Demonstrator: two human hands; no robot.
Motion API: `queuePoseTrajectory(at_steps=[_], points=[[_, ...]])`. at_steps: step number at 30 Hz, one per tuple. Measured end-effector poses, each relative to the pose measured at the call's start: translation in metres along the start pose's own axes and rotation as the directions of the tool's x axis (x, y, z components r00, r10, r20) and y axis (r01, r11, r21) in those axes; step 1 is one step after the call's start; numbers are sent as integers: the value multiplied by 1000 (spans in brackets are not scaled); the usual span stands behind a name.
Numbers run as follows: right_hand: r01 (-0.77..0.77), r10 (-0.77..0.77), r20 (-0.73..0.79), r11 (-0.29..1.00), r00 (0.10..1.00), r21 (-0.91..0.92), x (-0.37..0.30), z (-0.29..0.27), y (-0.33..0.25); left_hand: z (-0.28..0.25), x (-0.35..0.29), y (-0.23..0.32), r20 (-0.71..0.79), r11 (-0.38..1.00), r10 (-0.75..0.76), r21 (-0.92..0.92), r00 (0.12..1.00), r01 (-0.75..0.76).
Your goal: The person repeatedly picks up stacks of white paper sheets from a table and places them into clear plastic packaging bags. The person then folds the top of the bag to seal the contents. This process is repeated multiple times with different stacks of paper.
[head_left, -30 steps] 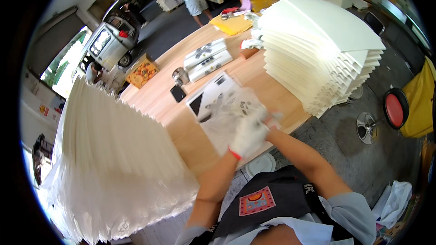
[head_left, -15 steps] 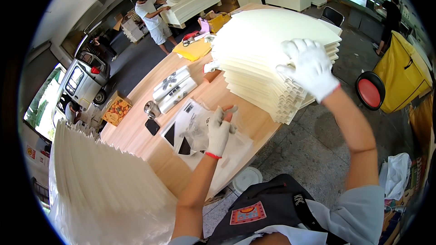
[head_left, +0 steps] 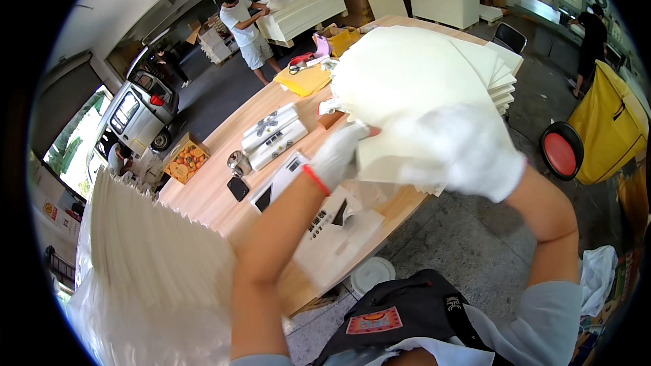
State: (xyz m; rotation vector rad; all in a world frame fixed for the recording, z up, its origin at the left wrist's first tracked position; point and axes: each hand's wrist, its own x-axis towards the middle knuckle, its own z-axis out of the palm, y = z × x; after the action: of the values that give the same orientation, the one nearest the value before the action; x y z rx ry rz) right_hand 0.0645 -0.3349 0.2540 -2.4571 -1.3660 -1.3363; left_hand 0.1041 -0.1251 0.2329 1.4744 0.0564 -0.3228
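A tall fanned stack of cream sheets [head_left: 413, 61] stands at the far right end of the wooden table. Sheets at its near side bend down toward me. My left hand [head_left: 339, 156], in a white glove with a red cuff, is closed at their near left edge, fingertips over the sheet. Across the near right part my gloved right hand [head_left: 471, 152] is smeared by motion, so its fingers cannot be made out. Under my left hand and forearm lie clear printed plastic bags [head_left: 339, 227], partly hidden by the arm.
White packaged rolls [head_left: 274, 135], a metal tin [head_left: 239, 161] and a phone [head_left: 238, 188] lie left of the bags. A tall plastic-wrapped stack [head_left: 156, 264] rises at the near left. Beyond are a fruit box [head_left: 186, 158], scissors, a van and co-workers. A red-seated stool [head_left: 561, 150] stands right.
My left hand has moved up and away from the bags to the stack's near edge. My right hand has come down toward me, and the near sheets now bend over.
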Motion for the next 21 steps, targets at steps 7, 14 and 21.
queuePoseTrajectory(at_steps=[7,14,21], points=[[-589,553,550,-127,625,798,-62,45,-6,-64,-40,13,-50,775,42,632,998,-1],[-778,712,511,80,482,623,-47,78,-87,-4,-69,-91,255,507,435,723,863,-469],[-475,258,536,821,804,317,-65,50,-55,-142,-53,-79,-63,923,301,-231,951,-308]])
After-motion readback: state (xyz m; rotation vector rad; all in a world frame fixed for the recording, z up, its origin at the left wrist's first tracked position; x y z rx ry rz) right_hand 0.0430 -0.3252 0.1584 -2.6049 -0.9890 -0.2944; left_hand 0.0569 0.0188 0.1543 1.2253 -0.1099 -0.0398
